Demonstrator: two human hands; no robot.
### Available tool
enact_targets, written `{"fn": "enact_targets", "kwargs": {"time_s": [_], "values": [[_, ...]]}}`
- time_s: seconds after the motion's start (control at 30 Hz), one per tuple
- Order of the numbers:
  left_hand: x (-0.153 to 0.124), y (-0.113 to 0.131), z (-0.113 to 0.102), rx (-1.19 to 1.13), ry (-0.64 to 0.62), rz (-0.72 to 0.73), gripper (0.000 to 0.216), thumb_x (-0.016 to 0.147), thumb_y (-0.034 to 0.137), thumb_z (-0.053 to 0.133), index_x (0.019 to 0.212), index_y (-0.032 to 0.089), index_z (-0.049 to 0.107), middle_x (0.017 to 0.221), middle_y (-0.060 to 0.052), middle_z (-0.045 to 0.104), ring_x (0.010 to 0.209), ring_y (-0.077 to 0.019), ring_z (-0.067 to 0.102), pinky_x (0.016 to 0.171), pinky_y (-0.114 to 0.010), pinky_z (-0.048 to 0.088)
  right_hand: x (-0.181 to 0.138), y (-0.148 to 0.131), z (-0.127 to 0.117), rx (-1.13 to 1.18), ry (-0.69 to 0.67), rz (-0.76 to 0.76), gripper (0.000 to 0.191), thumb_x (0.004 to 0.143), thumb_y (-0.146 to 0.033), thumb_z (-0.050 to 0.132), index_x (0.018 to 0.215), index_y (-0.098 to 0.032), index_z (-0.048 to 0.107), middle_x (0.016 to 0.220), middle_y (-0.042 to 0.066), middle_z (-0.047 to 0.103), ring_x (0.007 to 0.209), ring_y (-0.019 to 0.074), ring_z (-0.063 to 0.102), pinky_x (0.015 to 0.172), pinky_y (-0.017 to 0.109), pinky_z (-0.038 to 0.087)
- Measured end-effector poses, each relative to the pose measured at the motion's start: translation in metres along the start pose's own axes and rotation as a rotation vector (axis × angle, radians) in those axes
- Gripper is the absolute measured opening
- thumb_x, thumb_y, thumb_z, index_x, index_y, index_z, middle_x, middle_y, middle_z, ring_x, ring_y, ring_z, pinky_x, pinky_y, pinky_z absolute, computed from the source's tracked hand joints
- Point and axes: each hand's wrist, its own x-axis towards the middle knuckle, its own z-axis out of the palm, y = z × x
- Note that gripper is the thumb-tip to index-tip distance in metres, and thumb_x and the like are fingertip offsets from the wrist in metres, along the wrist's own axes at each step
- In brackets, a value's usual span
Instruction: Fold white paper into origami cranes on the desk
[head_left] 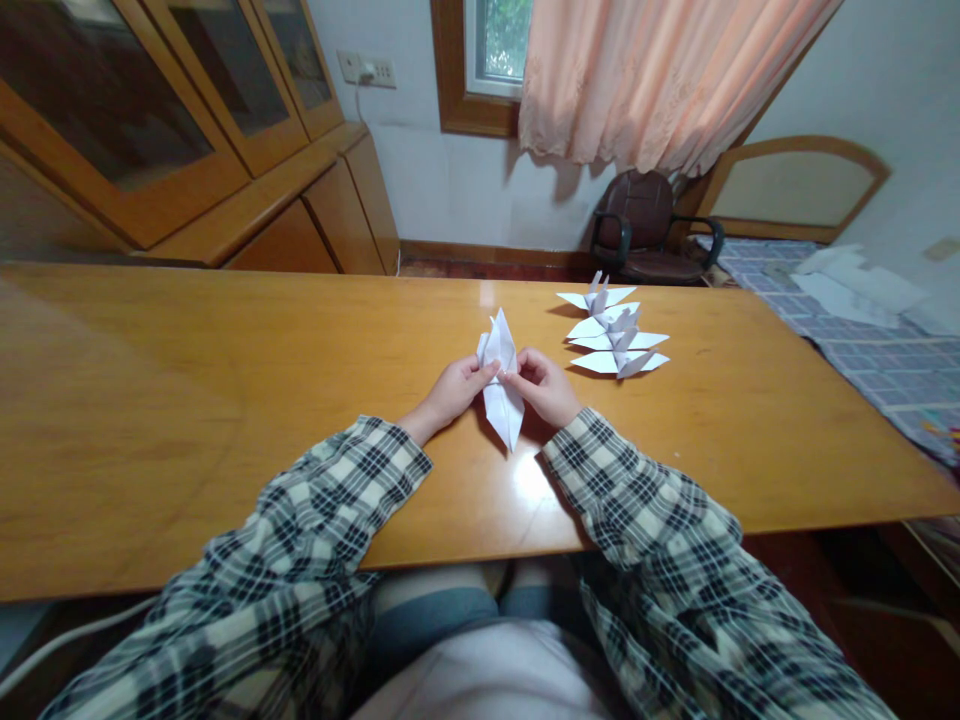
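Between my hands is a folded white paper crane (507, 412), its long pointed ends lying roughly toward and away from me. My left hand (454, 388) pinches its middle from the left, thumb on top. From the right, my right hand (546, 384) pinches the same middle part with thumb and curled fingers. Part of the fold is hidden under my fingertips. Just beyond my right hand, several finished-looking white paper cranes (619, 360) stand in a row on the table, wings spread.
The wooden table (225, 420) spans the view. Behind it are a glass-door cabinet (247, 150) at left, a brown armchair (641, 225) and a pink curtain (645, 80). A bed (862, 310) with papers on it stands at right.
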Motion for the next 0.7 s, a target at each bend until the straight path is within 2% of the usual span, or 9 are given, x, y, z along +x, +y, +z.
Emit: {"fn": "enact_targets", "kwargs": {"time_s": [0.3,0.43,0.7], "values": [[-0.0024,0.0004,0.0014,0.056,0.051,0.024,0.057,0.072,0.067,0.069,0.083,0.011,0.066,0.072,-0.002,0.066,0.064,-0.014,0.057,0.06,-0.025,0.045,0.0011,0.0052,0.0043,0.242,0.015,0.113,0.052,0.068,-0.053,0.08,0.089,-0.026,0.04,0.067,-0.009,0.054,0.06,0.0105,0.052,0.058,0.024,0.042],[-0.0028,0.0005,0.0015,0.075,0.069,0.036,0.058,0.072,0.068,0.068,0.086,0.011,0.066,0.073,-0.002,0.066,0.064,-0.0142,0.057,0.06,-0.025,0.045,0.0012,0.0074,0.0031,0.159,0.011,0.137,0.049,0.07,-0.058,0.076,0.089,-0.025,0.045,0.062,-0.009,0.05,0.056,0.0104,0.048,0.054,0.023,0.038],[-0.0015,0.0008,0.002,0.08,0.098,0.041,0.057,0.071,0.067,0.069,0.086,0.012,0.066,0.073,-0.002,0.066,0.064,-0.0142,0.056,0.06,-0.024,0.043,0.0006,0.0006,0.0028,-0.029,-0.029,0.133,0.05,0.075,-0.069,0.064,0.071,-0.019,0.057,0.067,-0.002,0.056,0.065,0.0127,0.05,0.059,0.027,0.041]]}}
